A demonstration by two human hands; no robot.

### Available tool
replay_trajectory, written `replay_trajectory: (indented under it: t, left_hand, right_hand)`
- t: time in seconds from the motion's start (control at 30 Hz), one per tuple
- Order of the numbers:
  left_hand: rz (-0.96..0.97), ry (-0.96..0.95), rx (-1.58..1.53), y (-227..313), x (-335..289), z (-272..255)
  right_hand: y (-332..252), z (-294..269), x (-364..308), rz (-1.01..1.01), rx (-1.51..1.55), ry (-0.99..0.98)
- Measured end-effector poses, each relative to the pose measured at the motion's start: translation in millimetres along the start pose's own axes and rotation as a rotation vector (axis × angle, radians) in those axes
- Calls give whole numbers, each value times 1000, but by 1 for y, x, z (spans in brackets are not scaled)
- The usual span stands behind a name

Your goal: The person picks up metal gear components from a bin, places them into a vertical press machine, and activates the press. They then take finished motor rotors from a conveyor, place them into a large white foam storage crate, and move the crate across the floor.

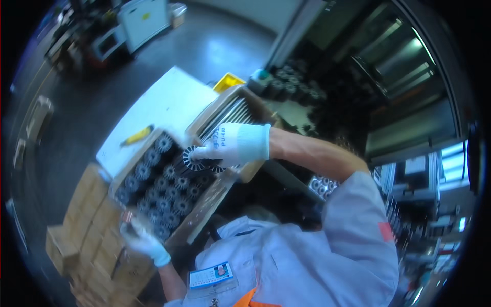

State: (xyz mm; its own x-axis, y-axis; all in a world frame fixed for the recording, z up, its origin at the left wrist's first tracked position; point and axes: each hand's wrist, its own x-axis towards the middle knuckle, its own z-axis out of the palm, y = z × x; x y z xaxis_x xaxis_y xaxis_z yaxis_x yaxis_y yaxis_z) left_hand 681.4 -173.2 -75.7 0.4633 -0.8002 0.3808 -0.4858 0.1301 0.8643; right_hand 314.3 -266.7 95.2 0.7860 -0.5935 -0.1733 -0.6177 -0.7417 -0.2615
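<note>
My right hand (227,145), in a white glove with a pale blue cuff, is closed on a round slotted metal core (193,158). It holds the core over the upper right side of an open cardboard box (200,209). Inside the box stand several rows of similar slotted cores (164,205), packed close together. My left hand (142,239), gloved too, is at the box's lower left edge. Motion smears its fingers, and a small reddish patch shows at their tips; I cannot make out whether it is a held thing.
A yellow-handled cutter (138,135) lies on a white tabletop (169,105) beyond the box. Beside it, a second carton (232,110) holds thin upright sheets. Brown cartons (92,220) are stacked at left. More dark cores (291,84) stand at the upper right, near a yellow bin (228,82).
</note>
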Motion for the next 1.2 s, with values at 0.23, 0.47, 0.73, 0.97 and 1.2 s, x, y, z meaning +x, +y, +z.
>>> replay_trajectory:
  t: [0.23, 0.47, 0.73, 0.97, 1.2]
  left_hand:
    - [31, -315, -377, 84, -13, 98]
    - [-105, -694, -504, 172, -90, 162]
    - [-36, -891, -426, 179, -151, 182]
    - [-265, -1034, -479, 211, -157, 232]
    - [-467, -1342, -588, 243, -153, 322]
  right_hand:
    - [80, 45, -165, 285, -13, 361]
    - [160, 62, -262, 605, -125, 57]
    - [224, 101, -300, 533, -353, 207]
    - [219, 118, -318, 824, 1, 530]
    - [175, 155, -397, 1326, 189, 1290]
